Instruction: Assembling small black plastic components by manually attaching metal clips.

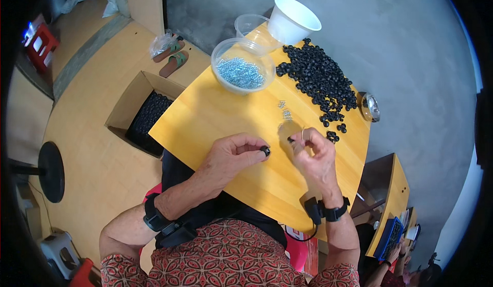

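My left hand [233,156] is over the near part of the yellow table, its thumb and forefinger pinching a small black round part [265,151]. To the right of it, my right hand [317,156] is closed in a pinch. A small dark tip [291,140] shows at its fingers, and a thin pale curved line rises above them; what it grips is too small to make out. A few tiny silvery pieces [285,113] lie on the table just beyond both hands. Farther off, a clear round tub [220,77] holds many small bluish-silver pieces.
A heap of black round parts [321,76] spreads over the table's far right. Beyond stand a white bowl [294,20] and another clear tub [251,25]; a shiny metal dish [370,107] sits at the right edge. A cardboard box [120,109] of black parts is left of the table. Another person works lower right.
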### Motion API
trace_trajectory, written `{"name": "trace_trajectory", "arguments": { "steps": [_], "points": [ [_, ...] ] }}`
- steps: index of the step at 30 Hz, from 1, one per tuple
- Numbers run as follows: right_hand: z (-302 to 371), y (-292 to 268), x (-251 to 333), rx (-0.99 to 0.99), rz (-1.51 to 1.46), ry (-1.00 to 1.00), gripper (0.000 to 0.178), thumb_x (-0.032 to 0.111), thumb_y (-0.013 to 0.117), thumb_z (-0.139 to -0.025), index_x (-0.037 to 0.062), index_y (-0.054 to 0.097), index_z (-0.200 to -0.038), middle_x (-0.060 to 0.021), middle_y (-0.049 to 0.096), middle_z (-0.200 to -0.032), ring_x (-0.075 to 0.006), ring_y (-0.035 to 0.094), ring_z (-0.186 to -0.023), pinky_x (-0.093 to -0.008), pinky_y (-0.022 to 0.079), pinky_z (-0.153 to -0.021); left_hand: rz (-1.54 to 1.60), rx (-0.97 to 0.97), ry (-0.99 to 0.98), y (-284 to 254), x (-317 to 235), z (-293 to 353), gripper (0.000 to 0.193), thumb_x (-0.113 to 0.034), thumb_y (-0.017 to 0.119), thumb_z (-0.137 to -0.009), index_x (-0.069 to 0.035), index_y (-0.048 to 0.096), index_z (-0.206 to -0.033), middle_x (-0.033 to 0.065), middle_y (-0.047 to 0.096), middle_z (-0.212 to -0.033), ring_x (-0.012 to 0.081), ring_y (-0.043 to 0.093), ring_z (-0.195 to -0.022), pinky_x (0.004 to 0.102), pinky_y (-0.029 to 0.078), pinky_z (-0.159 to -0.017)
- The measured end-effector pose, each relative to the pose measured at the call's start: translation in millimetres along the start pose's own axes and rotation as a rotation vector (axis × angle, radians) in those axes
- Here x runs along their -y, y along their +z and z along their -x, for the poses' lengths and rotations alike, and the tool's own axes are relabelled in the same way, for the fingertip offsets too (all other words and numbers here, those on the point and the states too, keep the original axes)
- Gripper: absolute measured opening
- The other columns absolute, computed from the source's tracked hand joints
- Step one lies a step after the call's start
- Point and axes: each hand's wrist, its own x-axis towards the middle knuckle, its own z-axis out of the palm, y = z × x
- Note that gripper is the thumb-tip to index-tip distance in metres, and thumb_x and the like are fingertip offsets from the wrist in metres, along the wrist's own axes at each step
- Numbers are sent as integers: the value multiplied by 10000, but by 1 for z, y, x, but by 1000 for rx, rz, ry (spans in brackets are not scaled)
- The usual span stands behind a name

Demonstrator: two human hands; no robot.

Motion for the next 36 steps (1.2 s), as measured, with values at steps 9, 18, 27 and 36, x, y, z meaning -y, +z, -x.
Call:
{"name": "trace_trajectory", "arguments": {
  "steps": [9,18,27,36],
  "points": [
    [11,16,15,131,20,-204,186,-91,642,-740,9,640,-897,-84,648,-853,-177,606,-766,-281,492,-716,197,16,-41,0,4,-3,215,-20,636,-898,18,615,-1108,87,645,-1075,175,649,-1012,257,524,-914],
    [18,27,24,117,85,-175,172,-67,681,-760,8,640,-910,-73,633,-834,-156,587,-737,-275,490,-686,71,-27,29,2,3,-2,211,-55,679,-878,6,658,-1079,51,669,-1015,101,617,-918,230,492,-855],
    [25,22,21,55,-84,-54,114,-52,698,-787,-16,661,-889,-63,634,-834,-137,581,-755,-259,471,-713,100,-19,-2,4,-1,0,203,-49,673,-878,21,657,-1068,62,675,-995,118,636,-927,241,507,-857],
    [24,12,32,56,-123,-83,103,-54,694,-799,-34,660,-894,-95,663,-872,-169,619,-821,-271,483,-751,108,73,5,3,1,1,250,-40,658,-889,40,613,-1122,103,669,-1011,176,679,-928,263,535,-859]
  ]
}}
